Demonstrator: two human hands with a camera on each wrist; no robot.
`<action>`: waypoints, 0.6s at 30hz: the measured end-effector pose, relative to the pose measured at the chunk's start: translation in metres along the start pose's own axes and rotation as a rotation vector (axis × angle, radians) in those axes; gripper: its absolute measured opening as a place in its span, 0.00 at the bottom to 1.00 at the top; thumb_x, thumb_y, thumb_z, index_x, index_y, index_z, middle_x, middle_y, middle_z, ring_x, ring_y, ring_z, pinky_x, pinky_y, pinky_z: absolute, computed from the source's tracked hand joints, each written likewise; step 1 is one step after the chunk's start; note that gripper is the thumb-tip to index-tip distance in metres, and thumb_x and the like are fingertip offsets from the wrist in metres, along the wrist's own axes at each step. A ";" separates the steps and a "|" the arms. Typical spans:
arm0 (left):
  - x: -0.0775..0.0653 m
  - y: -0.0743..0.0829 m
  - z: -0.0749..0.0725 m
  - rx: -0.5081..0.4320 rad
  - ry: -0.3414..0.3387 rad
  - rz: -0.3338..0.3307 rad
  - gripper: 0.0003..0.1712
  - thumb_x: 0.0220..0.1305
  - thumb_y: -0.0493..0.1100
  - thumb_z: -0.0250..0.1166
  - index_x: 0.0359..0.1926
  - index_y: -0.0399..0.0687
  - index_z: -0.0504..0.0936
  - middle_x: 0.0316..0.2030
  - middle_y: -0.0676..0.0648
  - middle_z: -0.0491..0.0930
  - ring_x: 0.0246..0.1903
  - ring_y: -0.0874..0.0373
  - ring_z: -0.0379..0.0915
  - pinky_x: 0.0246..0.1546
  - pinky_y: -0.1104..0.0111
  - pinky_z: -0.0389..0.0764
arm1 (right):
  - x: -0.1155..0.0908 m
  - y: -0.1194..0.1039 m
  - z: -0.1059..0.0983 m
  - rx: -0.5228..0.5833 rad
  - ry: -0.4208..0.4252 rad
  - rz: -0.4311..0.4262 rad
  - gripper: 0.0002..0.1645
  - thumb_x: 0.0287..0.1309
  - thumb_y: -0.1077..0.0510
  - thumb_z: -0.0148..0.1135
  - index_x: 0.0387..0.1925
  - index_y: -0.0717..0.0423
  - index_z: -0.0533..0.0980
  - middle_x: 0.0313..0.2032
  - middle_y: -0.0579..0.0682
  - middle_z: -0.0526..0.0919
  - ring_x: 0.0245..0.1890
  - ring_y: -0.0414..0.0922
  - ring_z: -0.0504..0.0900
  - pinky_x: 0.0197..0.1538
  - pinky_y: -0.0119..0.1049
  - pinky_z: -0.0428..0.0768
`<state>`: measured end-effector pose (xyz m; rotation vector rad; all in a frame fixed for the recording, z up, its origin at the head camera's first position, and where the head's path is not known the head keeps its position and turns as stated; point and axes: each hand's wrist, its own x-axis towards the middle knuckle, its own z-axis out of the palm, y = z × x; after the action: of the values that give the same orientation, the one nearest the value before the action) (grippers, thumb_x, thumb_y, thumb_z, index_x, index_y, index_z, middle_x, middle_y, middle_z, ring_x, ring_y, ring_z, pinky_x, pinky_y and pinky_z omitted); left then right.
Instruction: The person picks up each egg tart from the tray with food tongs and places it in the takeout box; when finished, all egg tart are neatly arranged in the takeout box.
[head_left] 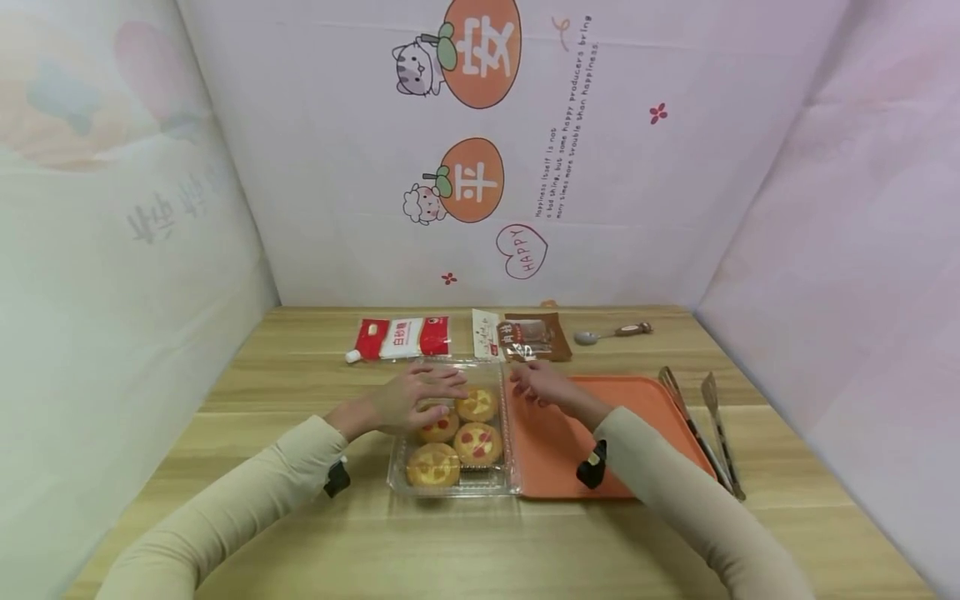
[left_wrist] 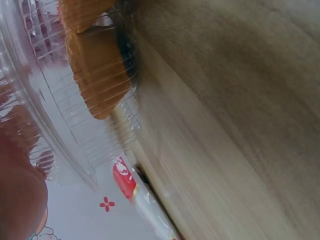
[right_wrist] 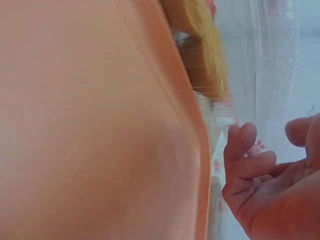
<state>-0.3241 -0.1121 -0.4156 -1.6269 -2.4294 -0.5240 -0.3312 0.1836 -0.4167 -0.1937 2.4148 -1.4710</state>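
Observation:
A clear plastic clamshell box (head_left: 491, 490) holds several round pastries (head_left: 433, 464), some topped with red pieces. My left hand (head_left: 420, 396) lies over the box's upper left part with its fingers stretched out. In the left wrist view, that hand (left_wrist: 20, 185) is partly behind the clear plastic rim. Just beyond the box's right edge is my right hand (head_left: 543, 383), above the orange tray (head_left: 547, 458). The right wrist view shows this hand (right_wrist: 280, 185) with loosely bent fingers, thumb apart and nothing held, close to the clear lid (right_wrist: 270, 65). Whether its fingertips touch the plastic is unclear.
Behind the box lie a red and white packet (head_left: 405, 337) with a white cap and a brown packet (head_left: 536, 335). A spoon (head_left: 611, 332) rests at the back right. Tongs (head_left: 690, 417) and a slotted utensil (head_left: 720, 429) lie along the tray's right side. Printed cloth walls surround the table.

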 end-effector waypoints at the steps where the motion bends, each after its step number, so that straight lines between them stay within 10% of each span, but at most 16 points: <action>1: 0.000 0.000 0.000 -0.007 -0.002 0.000 0.23 0.69 0.46 0.53 0.62 0.44 0.77 0.66 0.40 0.69 0.68 0.40 0.60 0.65 0.39 0.55 | 0.006 -0.002 0.000 0.032 0.006 0.011 0.26 0.75 0.45 0.42 0.47 0.64 0.75 0.33 0.55 0.80 0.27 0.47 0.78 0.25 0.35 0.69; 7: 0.001 -0.001 0.000 -0.040 -0.029 -0.006 0.24 0.70 0.48 0.51 0.62 0.45 0.76 0.67 0.42 0.68 0.69 0.42 0.59 0.66 0.41 0.53 | 0.030 0.000 0.006 0.110 0.029 0.057 0.20 0.73 0.52 0.48 0.29 0.59 0.75 0.18 0.48 0.68 0.20 0.43 0.71 0.23 0.35 0.64; 18: -0.001 -0.005 0.002 -0.044 -0.020 -0.030 0.24 0.70 0.48 0.50 0.61 0.47 0.78 0.67 0.43 0.68 0.69 0.44 0.59 0.66 0.41 0.53 | 0.043 0.001 0.013 0.200 0.114 0.113 0.17 0.69 0.55 0.51 0.25 0.57 0.74 0.17 0.47 0.71 0.17 0.41 0.63 0.23 0.35 0.65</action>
<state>-0.3280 -0.1137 -0.4184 -1.6225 -2.4777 -0.5723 -0.3672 0.1613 -0.4313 0.0713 2.3018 -1.6988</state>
